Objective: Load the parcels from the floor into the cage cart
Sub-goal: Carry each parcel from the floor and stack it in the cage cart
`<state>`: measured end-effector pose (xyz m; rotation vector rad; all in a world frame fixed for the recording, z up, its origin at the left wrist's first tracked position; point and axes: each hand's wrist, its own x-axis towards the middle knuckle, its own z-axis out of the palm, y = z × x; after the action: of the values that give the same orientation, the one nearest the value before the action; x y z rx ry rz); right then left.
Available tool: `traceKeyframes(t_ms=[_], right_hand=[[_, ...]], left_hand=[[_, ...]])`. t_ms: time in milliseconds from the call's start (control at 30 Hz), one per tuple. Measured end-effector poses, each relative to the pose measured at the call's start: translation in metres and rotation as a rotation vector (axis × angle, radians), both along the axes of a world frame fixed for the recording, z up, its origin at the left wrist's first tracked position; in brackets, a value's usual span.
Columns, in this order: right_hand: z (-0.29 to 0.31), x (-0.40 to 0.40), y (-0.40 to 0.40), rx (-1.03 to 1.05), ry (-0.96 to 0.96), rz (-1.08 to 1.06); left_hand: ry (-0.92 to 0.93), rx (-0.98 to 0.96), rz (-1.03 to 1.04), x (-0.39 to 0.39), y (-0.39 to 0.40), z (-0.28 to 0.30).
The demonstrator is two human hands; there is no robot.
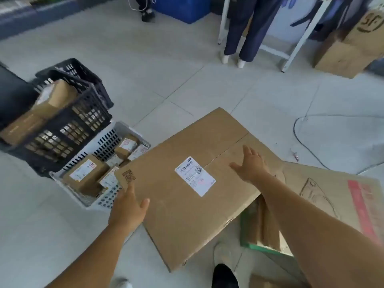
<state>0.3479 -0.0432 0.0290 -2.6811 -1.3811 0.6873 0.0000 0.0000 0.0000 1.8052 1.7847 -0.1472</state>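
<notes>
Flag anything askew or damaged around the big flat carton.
The black crate sits tilted, with a long box leaning out over its rim. The flat carton lies askew, one corner overhanging the white basket. No visible damage.

Left hand (126, 208) fingertips hidden under flat parcel (187, 196); label (195, 176) unreadable.
</notes>
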Motion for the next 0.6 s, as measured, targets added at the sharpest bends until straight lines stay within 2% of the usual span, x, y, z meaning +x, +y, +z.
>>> traceKeyframes(t_ms=[133,300,433,600], right_hand=[[-0.018,0.058,0.019,-0.051,0.098,0.054],[-0.039,0.103,0.045,-0.019,0.102,0.106],[-0.058,0.124,0.065,-0.047,0.116,0.065],[-0.076,0.135,0.081,-0.071,0.223,0.041]], left_hand=[[-0.068,-0.068,0.337,0.033,-0.017,-0.012],[-0.149,-0.05,0.675,0.051,-0.023,-0.028],[-0.165,-0.05,0.82,0.063,-0.027,-0.042],[-0.197,-0.026,0.91,0.067,-0.032,-0.046]])
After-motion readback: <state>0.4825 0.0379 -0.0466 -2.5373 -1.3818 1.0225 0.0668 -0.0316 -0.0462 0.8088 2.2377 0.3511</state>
